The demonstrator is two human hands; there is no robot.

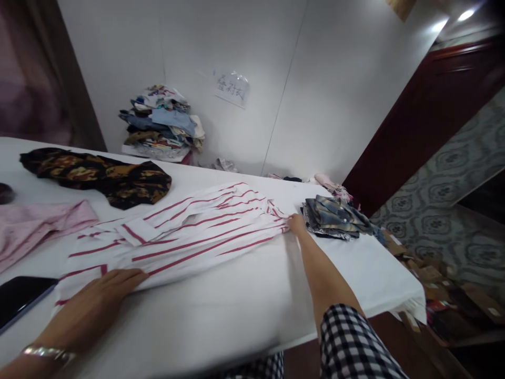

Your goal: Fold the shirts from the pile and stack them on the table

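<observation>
A white shirt with red stripes [189,231] lies spread across the white table [236,310]. My left hand [106,292] rests flat on the shirt's near left edge, fingers stretched out; a silver bracelet sits on that wrist. My right hand [295,223] reaches far out to the shirt's right end and its fingers close on the fabric edge there. The right arm wears a black-and-white checked sleeve.
A dark brown patterned garment [102,179] and a pink garment [35,226] lie at the left. A black phone [19,300] lies near the left edge. A folded blue-grey plaid shirt [335,216] sits at the right. A clothes pile [161,123] stands by the wall. Boxes litter the floor right.
</observation>
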